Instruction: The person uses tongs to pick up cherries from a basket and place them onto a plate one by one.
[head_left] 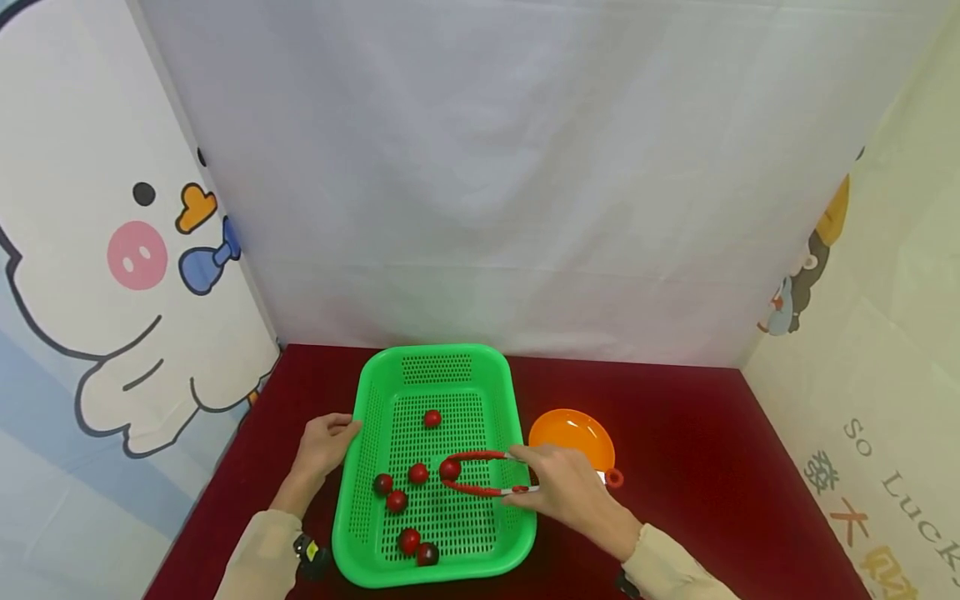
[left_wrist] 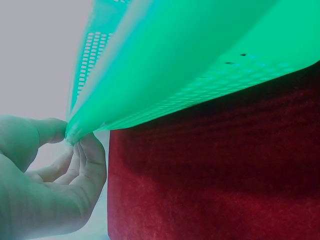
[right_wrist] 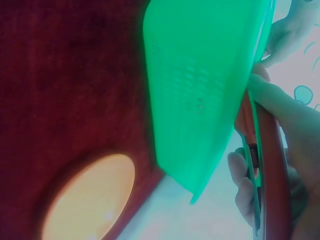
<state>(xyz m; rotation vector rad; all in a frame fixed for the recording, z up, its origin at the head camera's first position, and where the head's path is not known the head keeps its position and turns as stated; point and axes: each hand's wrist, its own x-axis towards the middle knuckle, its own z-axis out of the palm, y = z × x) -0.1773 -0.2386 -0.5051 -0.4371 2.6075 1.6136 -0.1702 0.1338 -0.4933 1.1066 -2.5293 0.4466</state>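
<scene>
My left hand pinches the left rim of a green perforated plastic basket, thumb above and fingers beneath in the left wrist view. Over the basket's right side, my right hand grips a pair of tongs with red arms and metal parts near the grip. The tong tips surround a small dark red ball inside the basket. Several similar glossy balls lie on the basket floor, one toward the back and a pair near the front.
An orange plate sits right of the basket, partly hidden by my right hand. The table has a dark red cloth. A pale curtain stands behind, with printed cartoon sheets at left and right.
</scene>
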